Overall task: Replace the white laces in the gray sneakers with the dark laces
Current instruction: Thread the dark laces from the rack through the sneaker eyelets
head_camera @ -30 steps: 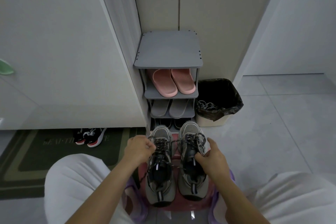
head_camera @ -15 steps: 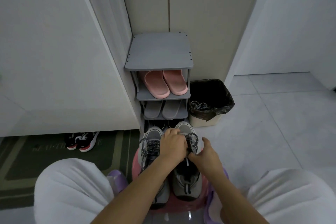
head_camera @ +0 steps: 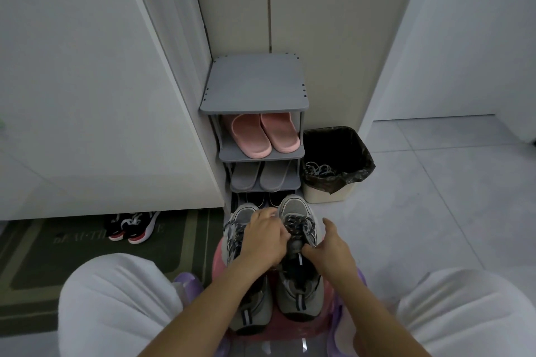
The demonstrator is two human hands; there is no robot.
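Two gray sneakers stand side by side on a pink stool (head_camera: 330,319) between my knees, toes pointing away. The right sneaker (head_camera: 298,284) carries dark speckled laces (head_camera: 300,226) across its front. The left sneaker (head_camera: 237,229) is partly hidden under my left arm; dark laces show on it too. My left hand (head_camera: 265,243) reaches across onto the right sneaker, fingers closed at its laces and tongue. My right hand (head_camera: 329,249) pinches the tongue from the right side. White laces (head_camera: 319,169) lie in the waste bin.
A gray shoe rack (head_camera: 255,84) stands straight ahead with pink slippers (head_camera: 265,135) and gray slippers (head_camera: 261,175). A bin with a black bag (head_camera: 338,165) sits to its right. Black-and-red shoes (head_camera: 132,226) rest on a green doormat (head_camera: 58,252) at left.
My left hand has crossed from the left sneaker's laces over to the right sneaker. My right hand stayed at that shoe's tongue. The camera has shifted slightly.
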